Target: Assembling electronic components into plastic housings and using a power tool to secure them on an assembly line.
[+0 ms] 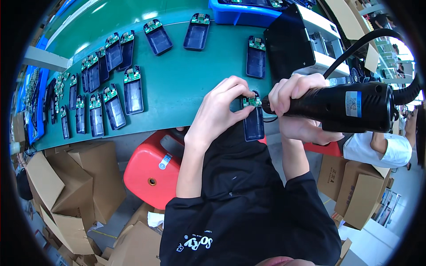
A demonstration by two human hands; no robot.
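Frame centre: left hand (222, 108) pinches dark tray (254, 122) with green board; right hand (295, 95) grips black electric screwdriver (341, 106) at it, on green worktop (182, 84).

Bare green belt (186, 84) open left of the left hand (222, 111). Black machine (290, 44) and blue bin (242, 15) block behind; dark trays (113, 108) crowd far left.
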